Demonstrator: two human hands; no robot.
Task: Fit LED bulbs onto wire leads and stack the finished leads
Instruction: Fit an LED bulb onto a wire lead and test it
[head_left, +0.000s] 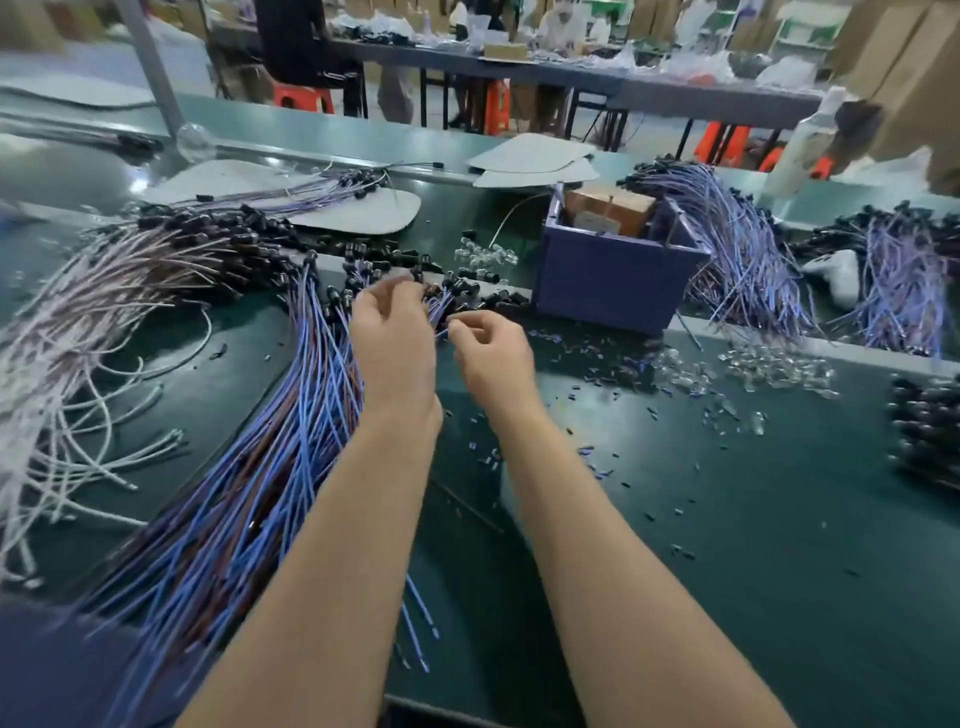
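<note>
**Hands at the capped ends of the blue wire leads**

The right hand (491, 353) pinches thumb and forefinger together on the tip of one wire lead (440, 314), just left of the blue box (618, 280). The left hand (392, 332), further left of the box, curls its fingers down among the black-capped ends. Blur hides whether they clamp anything.

The blue wire leads (270, 467) fan out from under the left forearm, down and left of the box. Beyond them, far left of the box, lies a heap of pale pink leads (104, 291) with black caps. Loose black caps (395, 257) litter the mat between that heap and the box.

A small cluster of clear LED bulbs (485, 257) sits just beside the box's left wall. A wider scatter of bulbs (769, 364) lies below the box's right corner. Capped blue leads (737, 249) are piled against the box's right side.

Inside the box stands a brown carton (610, 208) with a pale slip, its print too blurred to read. Grey card sheets (530, 156) lie behind the box on the green table mat (727, 519).
</note>
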